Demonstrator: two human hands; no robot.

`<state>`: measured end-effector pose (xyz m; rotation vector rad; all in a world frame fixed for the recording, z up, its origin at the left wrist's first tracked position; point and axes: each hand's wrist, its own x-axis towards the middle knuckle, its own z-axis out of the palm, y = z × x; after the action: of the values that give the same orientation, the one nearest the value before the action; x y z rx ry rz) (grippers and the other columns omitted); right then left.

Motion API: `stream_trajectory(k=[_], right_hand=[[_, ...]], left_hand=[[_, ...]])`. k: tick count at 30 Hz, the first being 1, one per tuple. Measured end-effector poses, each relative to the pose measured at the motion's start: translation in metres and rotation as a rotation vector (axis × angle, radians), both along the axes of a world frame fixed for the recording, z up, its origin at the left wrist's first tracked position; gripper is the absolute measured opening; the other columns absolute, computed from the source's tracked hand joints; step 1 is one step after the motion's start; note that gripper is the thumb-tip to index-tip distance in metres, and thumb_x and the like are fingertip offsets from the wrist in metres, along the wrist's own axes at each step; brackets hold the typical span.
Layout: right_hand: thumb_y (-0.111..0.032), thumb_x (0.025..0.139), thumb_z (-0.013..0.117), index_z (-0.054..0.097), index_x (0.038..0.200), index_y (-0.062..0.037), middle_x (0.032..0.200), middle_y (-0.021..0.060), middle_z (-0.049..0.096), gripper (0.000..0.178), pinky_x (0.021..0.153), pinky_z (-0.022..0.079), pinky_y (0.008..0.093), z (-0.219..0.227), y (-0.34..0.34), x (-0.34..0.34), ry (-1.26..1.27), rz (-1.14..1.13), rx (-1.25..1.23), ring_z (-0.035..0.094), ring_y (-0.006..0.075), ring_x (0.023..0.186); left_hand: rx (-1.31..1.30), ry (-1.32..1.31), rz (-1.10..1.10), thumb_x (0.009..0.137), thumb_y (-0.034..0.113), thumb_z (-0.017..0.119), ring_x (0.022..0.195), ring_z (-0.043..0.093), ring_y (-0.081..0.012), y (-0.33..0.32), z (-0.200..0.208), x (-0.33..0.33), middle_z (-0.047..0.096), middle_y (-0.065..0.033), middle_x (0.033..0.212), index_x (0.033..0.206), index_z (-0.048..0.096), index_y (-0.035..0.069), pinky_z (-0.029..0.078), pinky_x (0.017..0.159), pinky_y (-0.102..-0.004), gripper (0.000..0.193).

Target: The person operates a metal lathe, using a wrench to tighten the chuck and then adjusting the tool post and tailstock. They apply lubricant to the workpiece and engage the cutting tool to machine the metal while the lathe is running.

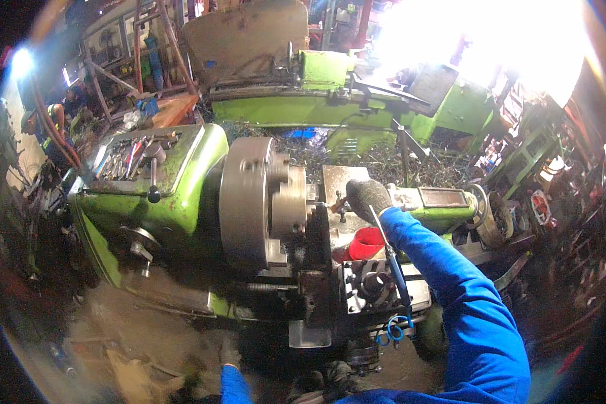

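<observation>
My right hand (368, 197), in a dark grey glove, reaches across the green lathe to just right of its chuck. Its fingers look curled around something small and brownish that I cannot make out. Close to them is the large steel chuck (244, 202), its jaws and the round face smeared. Below my right hand a red container (367, 243) sits behind the tool post (370, 283). An air blow gun (398, 276) with a blue handle leans there, under my right forearm. My left hand (229, 351), gloved and dim, is low in front of the lathe; its fingers are unclear.
Several hand tools (124, 158) lie on the headstock (202, 155), beside a lever with a black knob. The tailstock handwheel (478, 205) is at the right. Metal shavings (303, 151) heap behind, before a second green machine (269, 111). Another person (55, 124) is far left.
</observation>
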<state>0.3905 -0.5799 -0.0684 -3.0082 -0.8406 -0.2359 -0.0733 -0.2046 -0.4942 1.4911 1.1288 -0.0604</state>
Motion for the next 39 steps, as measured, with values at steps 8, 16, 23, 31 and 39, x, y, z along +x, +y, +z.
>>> stream_trajectory(k=[8,16,23,31,39], right_hand=[[-0.019,0.09,0.068,0.073,0.096,-0.0054,0.087,0.0229,0.074,0.016,0.076,0.06,0.0517,0.013,0.008,-0.02,0.019,-0.032,0.028,0.075,0.0421,0.088],[-0.021,0.094,0.061,0.077,0.096,-0.0072,0.094,0.0228,0.075,0.021,0.079,0.06,0.0529,0.012,-0.012,-0.006,0.016,-0.024,-0.08,0.075,0.0426,0.091],[-0.029,0.095,0.065,0.071,0.108,-0.0111,0.103,0.0202,0.076,0.023,0.087,0.057,0.0493,0.045,-0.073,-0.022,0.048,-0.197,0.598,0.073,0.041,0.1],[-0.024,0.093,0.068,0.068,0.106,-0.007,0.095,0.0211,0.074,0.022,0.082,0.056,0.0462,0.007,-0.195,-0.088,-0.187,-0.392,0.976,0.074,0.0375,0.091],[-0.031,0.094,0.069,0.067,0.109,-0.0083,0.098,0.0241,0.073,0.028,0.085,0.055,0.0531,-0.062,-0.192,-0.108,0.057,-0.451,0.915,0.071,0.0462,0.097]], left_hand=[[0.206,0.342,-0.257,0.102,0.057,0.052,0.123,0.06,-0.0441,-0.027,-0.014,-0.09,0.043,-0.016,0.153,0.154,0.037,0.023,0.051,0.101,-0.0577,0.064],[0.237,0.372,-0.388,0.102,0.057,0.052,0.122,0.061,-0.0435,-0.043,0.002,-0.09,0.048,-0.0167,0.149,0.15,0.043,0.02,0.051,0.101,-0.0563,0.061],[0.284,0.317,-0.508,0.102,0.056,0.052,0.122,0.062,-0.043,-0.065,0.025,-0.084,0.051,-0.0174,0.145,0.146,0.047,0.018,0.051,0.101,-0.055,0.058],[0.351,0.336,-0.63,0.102,0.056,0.052,0.121,0.062,-0.0424,-0.103,0.065,-0.113,0.055,-0.0182,0.14,0.141,0.052,0.015,0.051,0.1,-0.0535,0.056],[0.358,0.454,-0.717,0.102,0.056,0.052,0.121,0.063,-0.0418,-0.144,0.093,-0.198,0.059,-0.0189,0.136,0.137,0.057,0.013,0.052,0.1,-0.0521,0.055]])
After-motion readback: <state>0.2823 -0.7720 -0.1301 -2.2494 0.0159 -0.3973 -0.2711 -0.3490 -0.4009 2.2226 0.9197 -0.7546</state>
